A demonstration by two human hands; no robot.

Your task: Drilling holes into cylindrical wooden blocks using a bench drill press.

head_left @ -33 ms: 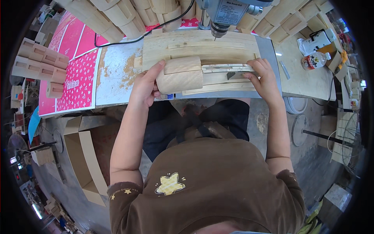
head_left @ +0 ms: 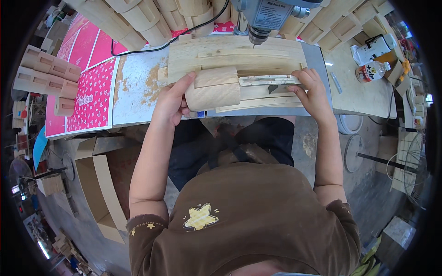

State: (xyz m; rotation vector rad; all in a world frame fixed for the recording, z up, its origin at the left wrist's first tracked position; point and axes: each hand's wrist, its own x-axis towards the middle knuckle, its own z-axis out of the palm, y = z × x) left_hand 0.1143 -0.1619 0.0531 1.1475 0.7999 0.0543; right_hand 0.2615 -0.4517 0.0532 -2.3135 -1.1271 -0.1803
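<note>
My left hand (head_left: 174,100) is closed round the left end of a pale wooden cylinder (head_left: 214,89), thumb on top and fingers beneath. Out of the cylinder's right end runs a long, narrow, pale strip-like piece (head_left: 262,80) with dark marks along it. My right hand (head_left: 314,94) pinches the far end of that piece between thumb and fingers. A small dark angled plate (head_left: 273,89) shows beside the thumb. How the strip sits inside the cylinder is hidden. Both lie over a flat wooden board (head_left: 184,57) with thin wooden slats (head_left: 248,54).
Behind the board stands a small bench drill (head_left: 262,18), its bit pointing down. Rows of wooden cylinders (head_left: 133,23) crowd the back; more are stacked at the left (head_left: 48,80). A black cable (head_left: 159,49) crosses the table. At right are a bottle (head_left: 372,71) and a pen-like stick (head_left: 336,83).
</note>
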